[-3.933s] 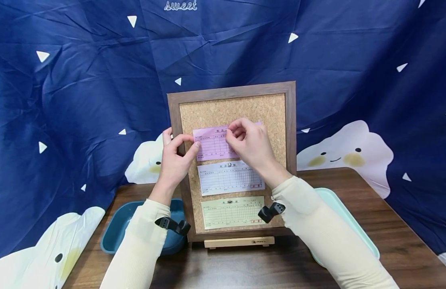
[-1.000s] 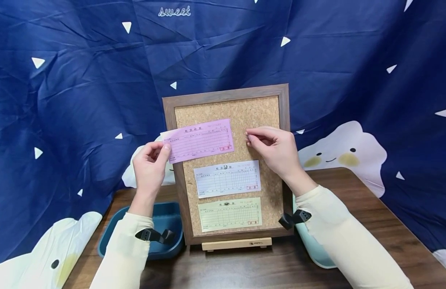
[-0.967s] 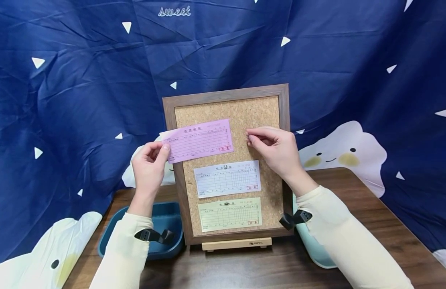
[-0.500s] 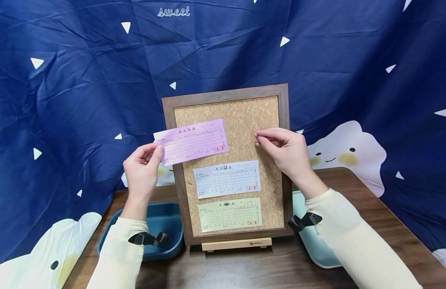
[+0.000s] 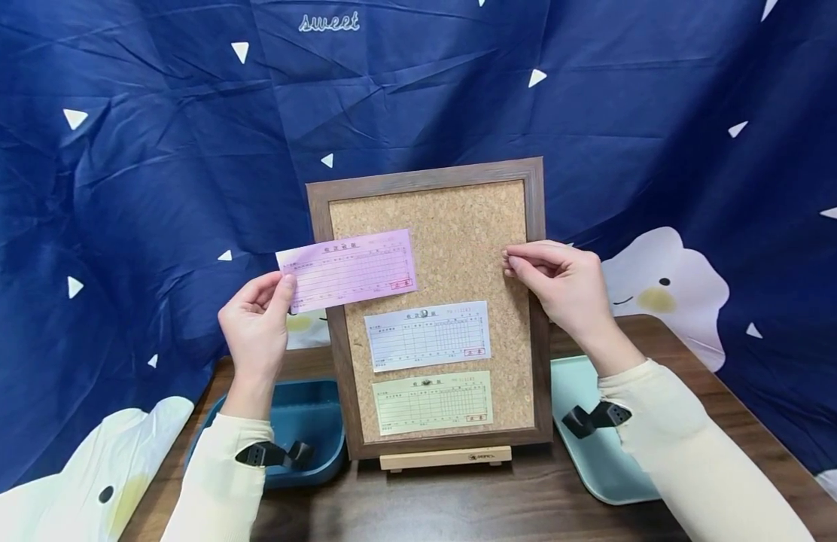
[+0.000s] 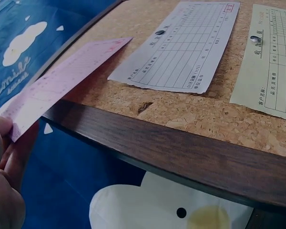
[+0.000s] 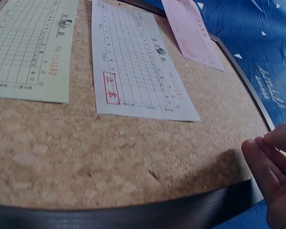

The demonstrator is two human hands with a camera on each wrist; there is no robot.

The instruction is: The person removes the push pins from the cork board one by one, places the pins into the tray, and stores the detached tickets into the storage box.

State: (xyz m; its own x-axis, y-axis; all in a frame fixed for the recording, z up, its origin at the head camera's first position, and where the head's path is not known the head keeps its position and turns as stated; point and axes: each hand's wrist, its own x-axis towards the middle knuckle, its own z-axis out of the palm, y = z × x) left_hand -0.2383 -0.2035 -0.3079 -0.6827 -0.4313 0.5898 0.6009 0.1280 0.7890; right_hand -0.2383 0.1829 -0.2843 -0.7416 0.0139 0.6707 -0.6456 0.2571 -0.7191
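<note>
Corkboard (image 5: 513, 384): exposed cork (image 5: 469, 226) toward 12, pink slip (image 5: 351, 269) over frame edge (image 5: 321, 211) at 10 o'clock. Pinching slip's 9 o'clock end in left hand (image 5: 256, 330). Pinching with right hand (image 5: 567, 293) near corkboard's 2 o'clock edge, can't tell on what. Since half a second ago: shifted slip toward 9, right hand toward 3.
</note>
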